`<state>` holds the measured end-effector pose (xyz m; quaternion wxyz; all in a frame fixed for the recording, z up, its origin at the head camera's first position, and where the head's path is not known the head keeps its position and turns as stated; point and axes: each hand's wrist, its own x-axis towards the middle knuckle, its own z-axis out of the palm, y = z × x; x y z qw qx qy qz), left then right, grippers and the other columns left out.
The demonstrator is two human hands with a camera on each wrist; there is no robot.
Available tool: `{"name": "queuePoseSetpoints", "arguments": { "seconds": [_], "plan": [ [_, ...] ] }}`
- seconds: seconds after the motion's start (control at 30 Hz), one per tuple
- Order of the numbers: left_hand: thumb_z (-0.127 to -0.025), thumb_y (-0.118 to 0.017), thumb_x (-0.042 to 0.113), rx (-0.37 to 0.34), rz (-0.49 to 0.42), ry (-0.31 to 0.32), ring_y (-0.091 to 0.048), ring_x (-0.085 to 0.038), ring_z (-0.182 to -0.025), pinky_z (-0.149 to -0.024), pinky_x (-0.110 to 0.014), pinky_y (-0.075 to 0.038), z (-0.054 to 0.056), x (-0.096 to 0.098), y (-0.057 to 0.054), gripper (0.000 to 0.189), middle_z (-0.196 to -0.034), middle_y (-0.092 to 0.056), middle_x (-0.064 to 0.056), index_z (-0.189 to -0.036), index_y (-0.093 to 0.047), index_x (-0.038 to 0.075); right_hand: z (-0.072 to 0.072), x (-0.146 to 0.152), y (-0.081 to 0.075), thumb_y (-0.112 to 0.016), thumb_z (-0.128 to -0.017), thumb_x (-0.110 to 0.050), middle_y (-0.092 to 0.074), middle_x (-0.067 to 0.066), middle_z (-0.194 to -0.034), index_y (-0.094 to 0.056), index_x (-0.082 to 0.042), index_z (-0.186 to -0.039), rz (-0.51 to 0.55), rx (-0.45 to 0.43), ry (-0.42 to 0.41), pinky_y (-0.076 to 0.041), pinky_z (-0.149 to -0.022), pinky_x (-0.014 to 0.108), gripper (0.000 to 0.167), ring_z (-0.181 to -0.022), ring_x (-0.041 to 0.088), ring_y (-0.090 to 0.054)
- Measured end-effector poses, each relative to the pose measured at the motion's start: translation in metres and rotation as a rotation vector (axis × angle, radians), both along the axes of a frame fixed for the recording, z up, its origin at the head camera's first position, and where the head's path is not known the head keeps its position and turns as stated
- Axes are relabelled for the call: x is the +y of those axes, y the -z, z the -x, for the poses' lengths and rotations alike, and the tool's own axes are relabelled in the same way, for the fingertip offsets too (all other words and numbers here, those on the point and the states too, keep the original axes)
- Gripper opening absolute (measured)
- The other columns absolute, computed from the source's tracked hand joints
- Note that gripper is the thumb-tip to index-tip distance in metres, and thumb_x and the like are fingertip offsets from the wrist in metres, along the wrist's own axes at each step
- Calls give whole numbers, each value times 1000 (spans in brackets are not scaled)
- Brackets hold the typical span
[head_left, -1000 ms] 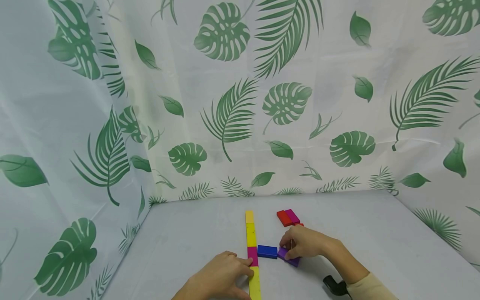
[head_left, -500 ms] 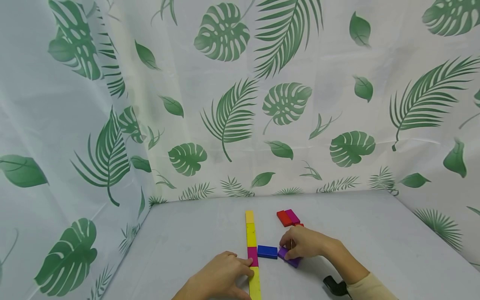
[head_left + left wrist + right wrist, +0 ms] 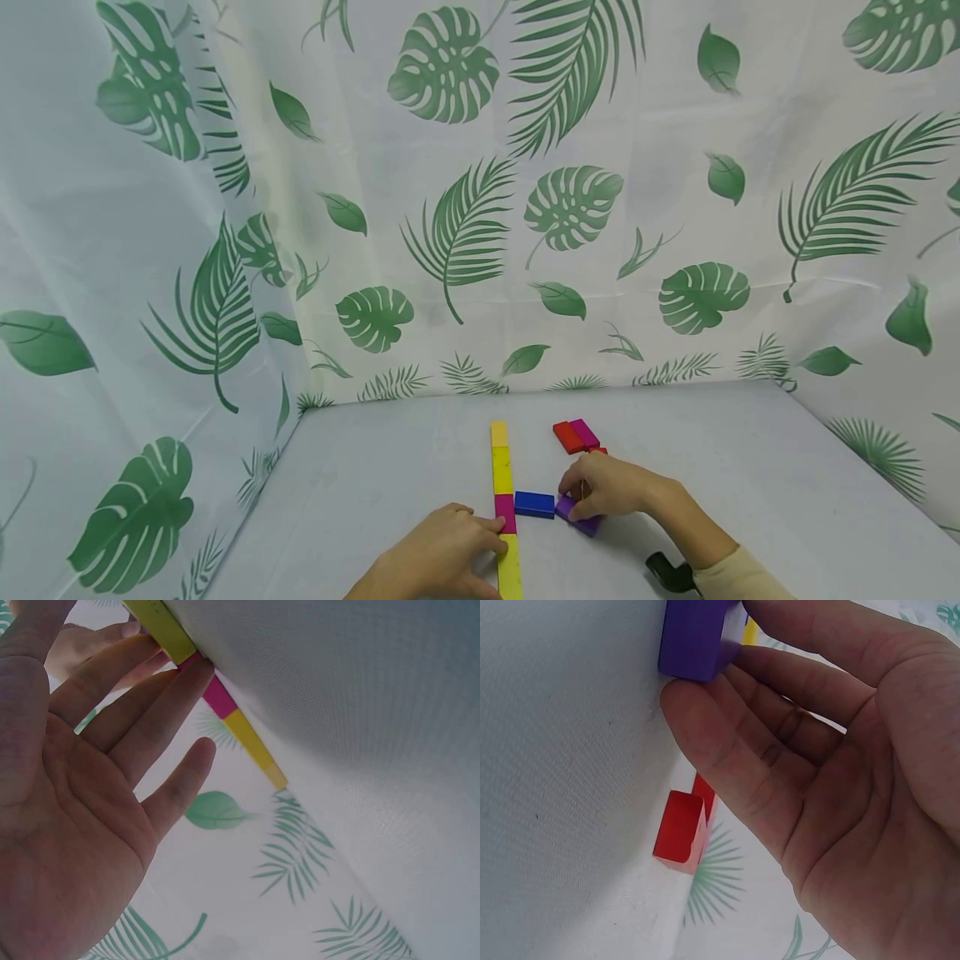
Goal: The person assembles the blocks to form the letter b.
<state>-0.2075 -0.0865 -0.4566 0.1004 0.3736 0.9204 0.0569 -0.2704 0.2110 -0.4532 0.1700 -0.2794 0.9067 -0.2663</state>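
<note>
My left hand (image 3: 442, 550) lies along the left side of a straight row of blocks, fingertips at a magenta block (image 3: 505, 505) and the nearer yellow block (image 3: 510, 575). In the left wrist view its fingers are extended, fingertips right at the row. Farther along the row come another yellow block (image 3: 502, 471) and a paler yellow one (image 3: 498, 433). A blue block (image 3: 534, 504) lies crosswise, right of the magenta one. My right hand (image 3: 618, 486) pinches a purple block (image 3: 587, 526) between thumb and fingers, slanted at the blue block's right end.
Behind my right hand lie a red block (image 3: 567, 437), a magenta block (image 3: 585, 432) beside it and another red block (image 3: 598, 450), partly hidden. A black object (image 3: 670, 572) sits at my right wrist. A leaf-patterned curtain (image 3: 465, 350) backs the white table (image 3: 375, 467).
</note>
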Motion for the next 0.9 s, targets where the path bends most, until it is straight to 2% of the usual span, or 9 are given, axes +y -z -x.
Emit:
{"name": "queuePoseSetpoints", "arguments": {
  "seconds": [0.27, 0.9],
  "plan": [
    [-80, -80, 65, 0, 3, -4, -65, 1, -109, -109, -39, -52, 0, 0, 0, 50, -133, -68, 20, -122, -77, 39, -2, -1, -2, -85, -87, -21, -68, -11, -86, -80, -18, -110, 0, -5, 0, -56, -70, 23, 23, -80, 9, -61],
    [-80, -80, 65, 32, -10, 46, -66, 1, -112, -106, -40, -53, 0, -2, -1, 51, -133, -69, 17, -123, -76, 38, -2, -2, -2, -85, -87, -21, -69, -10, -90, -80, -17, -110, -4, -2, -2, -57, -74, 25, 24, -83, 9, -61]
  ]
}}
